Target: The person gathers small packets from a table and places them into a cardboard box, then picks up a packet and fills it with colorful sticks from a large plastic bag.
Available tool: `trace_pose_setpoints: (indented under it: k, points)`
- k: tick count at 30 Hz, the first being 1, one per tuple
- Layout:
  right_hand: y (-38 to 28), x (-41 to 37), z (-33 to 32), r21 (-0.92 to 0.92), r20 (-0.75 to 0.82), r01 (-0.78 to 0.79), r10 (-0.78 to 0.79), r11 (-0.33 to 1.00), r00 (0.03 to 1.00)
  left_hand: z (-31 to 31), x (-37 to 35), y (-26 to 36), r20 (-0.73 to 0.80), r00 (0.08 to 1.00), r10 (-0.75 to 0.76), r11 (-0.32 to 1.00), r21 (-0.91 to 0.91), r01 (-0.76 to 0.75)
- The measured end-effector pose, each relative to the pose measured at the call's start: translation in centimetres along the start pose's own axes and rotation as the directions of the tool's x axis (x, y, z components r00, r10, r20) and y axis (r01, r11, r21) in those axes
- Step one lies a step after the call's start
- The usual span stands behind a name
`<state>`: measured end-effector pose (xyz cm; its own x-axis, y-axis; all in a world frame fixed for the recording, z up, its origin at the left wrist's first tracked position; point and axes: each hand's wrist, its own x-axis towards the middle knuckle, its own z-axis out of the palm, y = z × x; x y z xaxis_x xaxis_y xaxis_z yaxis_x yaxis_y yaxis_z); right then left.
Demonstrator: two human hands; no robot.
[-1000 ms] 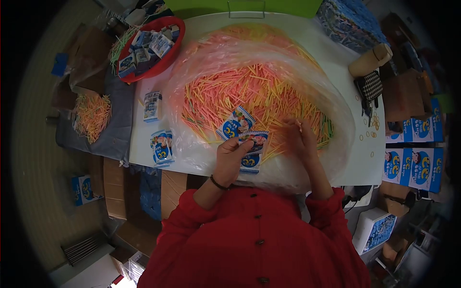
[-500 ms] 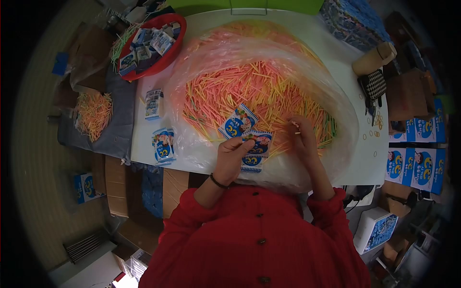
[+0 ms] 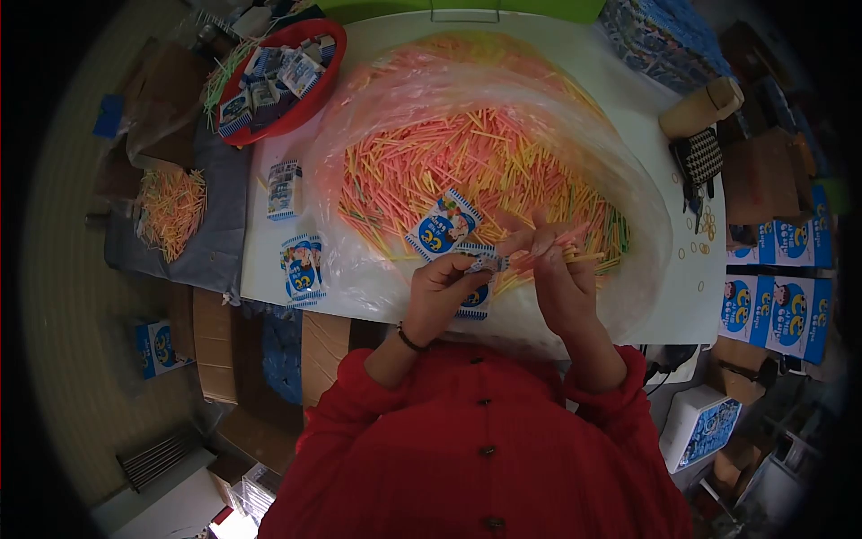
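L hand is closed around a small blue-and-white packet, thumb and fingers pinching its top edge; the packet is held upright just above the near edge of the clear plastic bag. R hand is right beside it, fingers clamped on a small bunch of sticks, orange/pink mostly. The sticks lie roughly level, 1 end towards the packet's mouth; can't tell if they're touching it.

Under both hands: the big stick pile, pink, orange, yellow and green, spread inside the bag on the white table. 1 more packet lies flat on the pile, just beyond the L hand.

To the L on the table, 2 spots with flat packets: near stack and far stack. Red basin at the far L corner is full of packets. A smaller stick heap sits on grey cloth off the table's L side. On the R: rubber bands scattered near the table edge, a checked pouch, a cardboard roll, and printed boxes past the edge.
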<state>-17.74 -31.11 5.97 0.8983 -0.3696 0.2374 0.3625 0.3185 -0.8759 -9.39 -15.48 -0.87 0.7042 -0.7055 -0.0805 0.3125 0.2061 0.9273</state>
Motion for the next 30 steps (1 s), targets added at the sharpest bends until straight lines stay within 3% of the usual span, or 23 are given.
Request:
trace_pose_setpoints:
  k: [2,4,7,9,11,13,14,16,19,20,22,25,26,27,28,30]
  points:
    - [0.6,0.3,-0.3,-0.005,0.038,0.007,-0.007,1.0,0.999,-0.3,-0.2,0.0,0.084,0.996,-0.012,0.999,0.05,0.007]
    - [0.9,0.7,-1.1,-0.292,0.213,0.073,-0.01,0.954,0.977,-0.2,-0.4,0.0,0.091,0.996,-0.009,1.0,0.022,0.008]
    - [1.4,0.3,-1.4,-0.348,0.209,-0.043,0.122,0.937,0.97,0.6,-0.6,0.2,0.078,0.997,0.013,0.996,-0.085,-0.006]
    - [2.1,-0.1,-2.1,-0.409,0.231,-0.04,0.146,0.912,0.962,0.9,-0.6,0.8,0.054,0.998,0.033,0.987,-0.161,-0.024]
    - [2.4,-0.6,-2.3,-0.468,0.251,-0.034,0.17,0.883,0.953,1.2,-0.5,1.4,0.075,0.992,-0.097,0.979,-0.17,0.109]
    - [2.2,-0.7,-1.6,-0.756,0.229,0.059,0.18,0.651,0.957,0.9,-0.4,0.9,0.079,0.992,-0.102,0.99,-0.089,0.109]
    - [2.2,-0.6,-1.5,-0.758,0.227,0.059,0.178,0.65,0.958,0.7,-0.3,0.5,0.079,0.991,-0.107,0.994,-0.009,0.108]
    - [2.0,-0.2,-1.3,-0.905,0.239,0.135,0.22,0.404,0.946,0.2,0.4,-0.6,0.112,0.991,-0.078,0.996,0.047,0.073]
    - [0.4,1.1,-0.9,-0.934,0.23,0.183,0.124,0.308,0.965,0.4,1.4,-0.5,0.142,0.989,-0.037,0.998,0.049,0.03]
    - [0.3,1.5,-1.1,-0.934,0.232,0.186,0.121,0.306,0.965,0.6,1.9,-0.1,0.141,0.99,-0.021,1.0,-0.004,0.021]
    - [-0.2,2.1,-1.9,-0.771,0.101,0.059,0.031,0.635,0.994,1.3,3.1,1.2,0.148,0.986,0.07,0.998,-0.013,-0.069]
    - [-0.5,2.5,-3.0,-0.66,0.038,-0.06,0.113,0.749,0.993,0.8,4.9,1.4,0.176,0.965,0.193,0.979,0.026,-0.201]
    - [-0.2,2.5,-3.4,-0.661,0.042,-0.054,0.109,0.749,0.993,0.5,5.2,1.1,0.202,0.954,0.219,0.969,0.07,-0.238]
    - [0.3,2.4,-3.7,-0.754,0.032,-0.003,0.041,0.657,0.999,0.4,5.2,0.8,0.204,0.953,0.222,0.968,0.071,-0.241]
    - [0.6,2.4,-4.0,-0.835,0.03,0.041,-0.03,0.549,0.999,0.5,5.1,0.4,0.178,0.967,0.18,0.983,-0.003,-0.182]
    - [1.1,2.2,-3.8,-0.851,0.034,0.08,-0.099,0.519,0.995,0.9,5.1,0.2,0.151,0.979,0.135,0.989,-0.077,-0.125]
